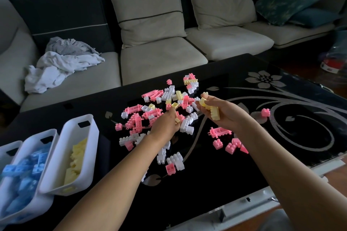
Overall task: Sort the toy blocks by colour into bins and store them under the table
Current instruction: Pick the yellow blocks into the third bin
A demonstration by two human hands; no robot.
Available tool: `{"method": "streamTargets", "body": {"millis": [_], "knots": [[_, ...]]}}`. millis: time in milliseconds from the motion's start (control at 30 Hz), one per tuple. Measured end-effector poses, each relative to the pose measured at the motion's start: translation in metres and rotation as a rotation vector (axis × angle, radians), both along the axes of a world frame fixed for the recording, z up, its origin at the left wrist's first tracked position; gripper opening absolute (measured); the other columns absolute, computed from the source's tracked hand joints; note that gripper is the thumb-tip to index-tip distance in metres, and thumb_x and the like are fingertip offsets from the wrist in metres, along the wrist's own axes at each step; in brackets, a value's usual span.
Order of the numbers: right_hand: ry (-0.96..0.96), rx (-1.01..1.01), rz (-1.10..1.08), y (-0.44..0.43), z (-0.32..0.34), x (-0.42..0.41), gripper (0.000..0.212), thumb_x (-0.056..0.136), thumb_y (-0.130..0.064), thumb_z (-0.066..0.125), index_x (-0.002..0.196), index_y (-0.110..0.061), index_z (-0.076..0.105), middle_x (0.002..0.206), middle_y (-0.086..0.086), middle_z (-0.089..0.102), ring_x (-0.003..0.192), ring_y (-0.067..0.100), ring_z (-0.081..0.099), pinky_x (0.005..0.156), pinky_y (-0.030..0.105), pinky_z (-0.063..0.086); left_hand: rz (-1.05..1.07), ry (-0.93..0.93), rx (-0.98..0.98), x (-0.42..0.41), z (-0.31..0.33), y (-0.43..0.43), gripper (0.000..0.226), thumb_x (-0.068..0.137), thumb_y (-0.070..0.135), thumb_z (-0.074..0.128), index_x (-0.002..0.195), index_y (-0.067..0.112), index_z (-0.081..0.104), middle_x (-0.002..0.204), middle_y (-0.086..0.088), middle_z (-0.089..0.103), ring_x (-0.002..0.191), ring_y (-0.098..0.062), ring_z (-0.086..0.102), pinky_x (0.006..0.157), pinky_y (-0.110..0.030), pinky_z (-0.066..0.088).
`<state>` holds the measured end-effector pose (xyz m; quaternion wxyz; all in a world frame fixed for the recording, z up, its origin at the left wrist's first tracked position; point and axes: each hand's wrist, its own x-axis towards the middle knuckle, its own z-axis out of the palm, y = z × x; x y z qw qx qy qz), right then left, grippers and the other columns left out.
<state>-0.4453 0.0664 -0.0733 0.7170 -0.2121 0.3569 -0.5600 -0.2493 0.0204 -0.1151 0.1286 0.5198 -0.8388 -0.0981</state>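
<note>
Pinching yellow block [174, 105] over pile [150, 114] — L hand [165, 124]; R hand [223, 110] — curled round yellow blocks [215, 113].

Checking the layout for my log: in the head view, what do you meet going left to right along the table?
First the blue-filled bin → yellow-filled bin → left hand pinching a yellow block → right hand holding a yellow stack → lone pink block.

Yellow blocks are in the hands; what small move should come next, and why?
Probably swing the right hand left and drop its yellow blocks into the white bin holding yellow ones: that hand looks full, while the left hand pinches one more yellow block from the pile.
</note>
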Motion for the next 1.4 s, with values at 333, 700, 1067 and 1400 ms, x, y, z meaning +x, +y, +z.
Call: {"method": "streamTargets", "body": {"millis": [333, 700, 1067, 1400], "knots": [[-0.014, 0.005, -0.003, 0.006, 0.000, 0.001, 0.025, 0.092, 0.003, 0.049, 0.114, -0.005, 0.057, 0.116, 0.019, 0.059, 0.101, 0.022, 0.064, 0.068, 0.023, 0.058, -0.004, 0.040, 0.109, 0.003, 0.010, 0.005, 0.027, 0.097, 0.021, 0.047, 0.123, 0.013, 0.047, 0.074, -0.002, 0.055, 0.051, -0.007, 0.043, 0.047, -0.021, 0.028], [-0.083, -0.018, 0.164, 0.008, 0.014, 0.056, 0.031, 0.093, 0.004, 0.042, 0.123, 0.000, 0.050, 0.120, 0.024, 0.057, 0.097, 0.025, 0.063, 0.075, 0.030, 0.059, 0.280, 0.373, -0.009, 0.123, 0.084, 0.033, 0.018, 0.094, 0.033, 0.053, 0.106, 0.021, 0.060, 0.088, 0.006, 0.062, 0.074, -0.008, 0.057, 0.059, -0.018, 0.039], [0.119, 0.014, 0.486, -0.015, 0.045, 0.230, 0.018, 0.093, 0.003, 0.048, 0.109, 0.003, 0.057, 0.122, 0.020, 0.054, 0.096, 0.025, 0.062, 0.076, 0.027, 0.057, 0.617, 0.061, 0.083, 0.224, 0.071, 0.076, 0.027, 0.094, 0.031, 0.052, 0.115, 0.014, 0.058, 0.104, -0.008, 0.067, 0.085, -0.019, 0.057, 0.072, -0.027, 0.039], [0.383, 0.068, 0.501, -0.024, 0.065, 0.318, 0.044, 0.095, 0.000, 0.046, 0.138, 0.002, 0.037, 0.133, 0.012, 0.042, 0.119, 0.028, 0.049, 0.110, 0.042, 0.034, 0.623, 0.147, 0.173, 0.248, 0.069, 0.094, 0.033, 0.092, 0.022, 0.054, 0.124, 0.014, 0.056, 0.123, -0.007, 0.061, 0.110, -0.021, 0.057, 0.091, -0.027, 0.042]]}}
